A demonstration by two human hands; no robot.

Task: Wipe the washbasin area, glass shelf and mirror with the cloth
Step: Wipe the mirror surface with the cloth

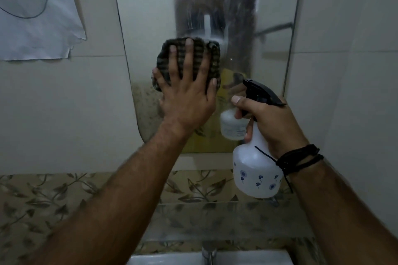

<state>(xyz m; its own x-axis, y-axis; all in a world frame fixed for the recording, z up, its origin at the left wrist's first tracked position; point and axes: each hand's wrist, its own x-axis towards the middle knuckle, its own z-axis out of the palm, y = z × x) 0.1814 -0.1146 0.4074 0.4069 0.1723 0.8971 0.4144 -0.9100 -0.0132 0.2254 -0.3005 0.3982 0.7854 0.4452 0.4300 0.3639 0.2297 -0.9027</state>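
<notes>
I'm on the mirror (150,17) step — left hand (187,92) spread flat on the cloth (206,58), right hand (273,120) gripping the spray bottle (256,170) — next, wipe the streaks above.

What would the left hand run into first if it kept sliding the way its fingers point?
Probably nothing solid: the left hand presses the cloth flat on the mirror, fingers pointing up, and only streaky glass shows above, as far as the picture reaches.

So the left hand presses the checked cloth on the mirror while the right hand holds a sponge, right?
Not quite. The head view shows the right hand holding a white spray bottle, not a sponge. The left hand does press the checked cloth flat on the mirror.
</notes>
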